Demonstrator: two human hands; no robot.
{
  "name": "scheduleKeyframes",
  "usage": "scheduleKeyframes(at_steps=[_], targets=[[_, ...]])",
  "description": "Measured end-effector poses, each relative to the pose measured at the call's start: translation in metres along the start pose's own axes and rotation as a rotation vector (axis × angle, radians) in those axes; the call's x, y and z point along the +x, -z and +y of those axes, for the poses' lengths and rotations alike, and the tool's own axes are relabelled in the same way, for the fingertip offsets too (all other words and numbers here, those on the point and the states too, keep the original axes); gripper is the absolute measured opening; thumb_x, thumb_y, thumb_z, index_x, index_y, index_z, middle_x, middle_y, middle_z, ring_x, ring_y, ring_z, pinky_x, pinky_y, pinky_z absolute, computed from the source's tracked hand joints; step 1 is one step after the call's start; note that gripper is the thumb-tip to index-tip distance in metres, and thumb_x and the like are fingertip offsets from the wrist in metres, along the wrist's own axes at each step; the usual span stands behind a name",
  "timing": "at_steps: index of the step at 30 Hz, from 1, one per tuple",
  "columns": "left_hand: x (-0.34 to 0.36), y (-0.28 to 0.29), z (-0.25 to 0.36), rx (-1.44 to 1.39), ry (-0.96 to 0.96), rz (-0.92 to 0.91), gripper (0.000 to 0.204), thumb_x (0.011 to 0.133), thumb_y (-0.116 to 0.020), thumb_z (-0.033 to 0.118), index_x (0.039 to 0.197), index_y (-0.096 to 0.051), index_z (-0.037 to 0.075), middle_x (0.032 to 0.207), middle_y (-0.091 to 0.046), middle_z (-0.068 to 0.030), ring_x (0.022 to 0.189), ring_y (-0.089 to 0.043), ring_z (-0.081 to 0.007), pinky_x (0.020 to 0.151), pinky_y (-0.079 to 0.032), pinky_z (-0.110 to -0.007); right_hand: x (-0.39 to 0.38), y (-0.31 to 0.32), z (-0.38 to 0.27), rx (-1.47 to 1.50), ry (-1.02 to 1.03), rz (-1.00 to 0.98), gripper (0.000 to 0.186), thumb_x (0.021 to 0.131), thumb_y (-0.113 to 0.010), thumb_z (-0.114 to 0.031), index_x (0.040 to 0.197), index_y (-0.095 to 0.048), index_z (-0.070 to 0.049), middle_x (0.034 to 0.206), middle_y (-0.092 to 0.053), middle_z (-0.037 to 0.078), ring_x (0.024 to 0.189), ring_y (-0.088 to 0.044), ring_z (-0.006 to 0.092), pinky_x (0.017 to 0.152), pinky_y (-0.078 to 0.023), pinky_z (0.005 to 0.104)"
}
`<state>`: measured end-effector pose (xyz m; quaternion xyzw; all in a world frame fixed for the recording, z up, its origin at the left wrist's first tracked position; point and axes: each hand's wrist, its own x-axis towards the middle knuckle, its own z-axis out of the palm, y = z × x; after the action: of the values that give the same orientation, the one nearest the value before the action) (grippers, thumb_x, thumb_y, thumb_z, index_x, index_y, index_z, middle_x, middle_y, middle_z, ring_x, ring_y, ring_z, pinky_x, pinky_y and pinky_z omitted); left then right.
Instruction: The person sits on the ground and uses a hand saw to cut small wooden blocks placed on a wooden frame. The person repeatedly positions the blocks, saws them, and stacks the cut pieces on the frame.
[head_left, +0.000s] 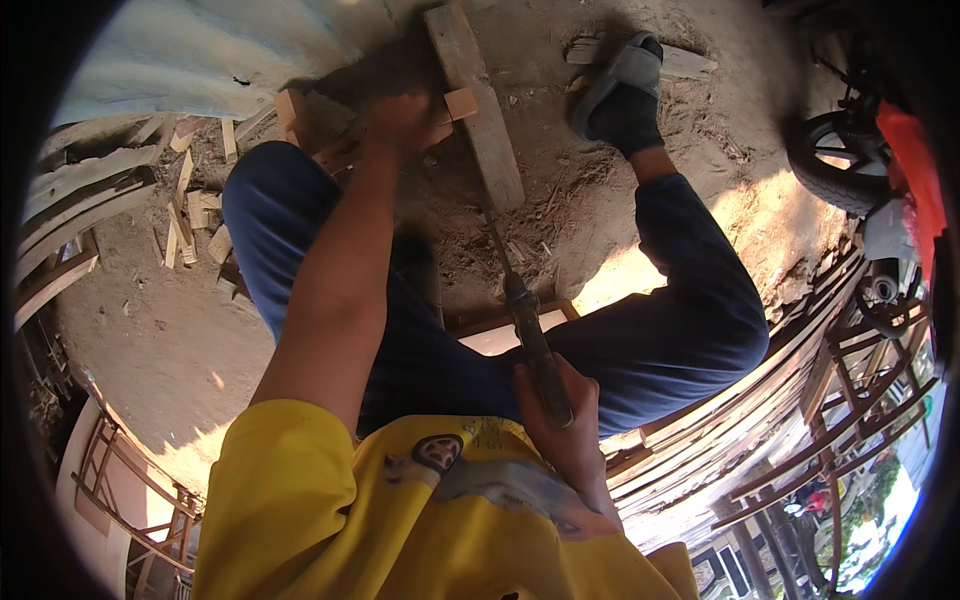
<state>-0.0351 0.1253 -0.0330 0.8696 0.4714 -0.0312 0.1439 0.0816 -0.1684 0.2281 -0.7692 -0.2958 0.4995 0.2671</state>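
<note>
Wooden block (461, 104), lying across the left edge of a flat plank (490, 145) on the earth floor, ahead of the seated or squatting person. The left hand (396, 122) is at the block's left end, its fingers bent and close together; they are shadowed and partly hidden, so whether they pinch the wood or only rest on it cannot be told. The right hand (568, 405) is wrapped around the dark handle of a long tool (537, 345), fingers curled firmly about the grip. The tool's narrow blade points away from the body toward the plank's near end — whether it touches the wood is unclear. For sound work in this posture, the block is best pressed flat and square on the plank, with the left fingertips well clear of the blade's line. The tool is best guided with a straight wrist, away from the thighs — the knees are spread on either side of it. Loose wood offcuts (178, 222) lie to the left; a sandalled foot (622, 98) stands to the right of the plank.
</note>
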Motion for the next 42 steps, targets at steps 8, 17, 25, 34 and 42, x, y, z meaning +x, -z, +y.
scheduleKeyframes(at_steps=[8,17,25,34,42], targets=[[0.0,0.002,0.005,-0.104,0.035,-0.047,0.051,0.072,-0.071,0.048,0.089,-0.06,0.002,0.085,-0.066,-0.0208,0.083,-0.064,-0.0381,0.074,-0.051,-0.047,-0.017,0.009,0.002,0.013,0.045,0.048,0.007,0.085,-0.061,-0.004,0.084,-0.061,0.003,0.055,-0.054,0.006,0.049,-0.048,0.0051,0.045,-0.037,0.024],[-0.002,0.0,0.002,-0.086,0.048,0.008,0.053,0.071,-0.07,0.05,0.093,-0.063,0.002,0.089,-0.066,-0.0209,0.084,-0.064,-0.0375,0.075,-0.052,-0.046,-0.021,0.011,0.014,-0.023,0.118,0.095,0.012,0.086,-0.061,-0.005,0.077,-0.055,0.001,0.052,-0.046,0.003,0.05,-0.038,0.0033,0.044,-0.032,0.0261],[-0.011,0.014,0.018,-0.03,-0.021,-0.109,0.053,0.071,-0.07,0.051,0.094,-0.062,0.004,0.092,-0.065,-0.019,0.087,-0.064,-0.0374,0.075,-0.052,-0.045,-0.015,0.003,0.003,0.042,0.087,0.068,0.013,0.087,-0.06,-0.004,0.076,-0.055,0.001,0.056,-0.048,0.002,0.053,-0.039,0.0028,0.045,-0.032,0.0255],[0.001,0.007,0.002,-0.084,-0.015,0.053,0.049,0.072,-0.072,0.042,0.093,-0.06,0.001,0.084,-0.065,-0.0203,0.08,-0.065,-0.0381,0.07,-0.053,-0.046,0.008,-0.006,0.012,0.053,0.135,0.072,0.014,0.088,-0.059,-0.004,0.076,-0.055,0.001,0.057,-0.049,0.002,0.054,-0.039,0.0023,0.046,-0.032,0.0251],[-0.002,0.002,0.0,-0.109,0.044,0.095,0.056,0.071,-0.071,0.039,0.109,-0.051,0.003,0.089,-0.064,-0.0214,0.081,-0.064,-0.0396,0.069,-0.053,-0.048,0.009,-0.004,0.02,-0.003,0.148,0.098,0.014,0.085,-0.06,-0.002,0.074,-0.053,0.0,0.055,-0.049,0.005,0.049,-0.043,0.0053,0.045,-0.034,0.0266]])
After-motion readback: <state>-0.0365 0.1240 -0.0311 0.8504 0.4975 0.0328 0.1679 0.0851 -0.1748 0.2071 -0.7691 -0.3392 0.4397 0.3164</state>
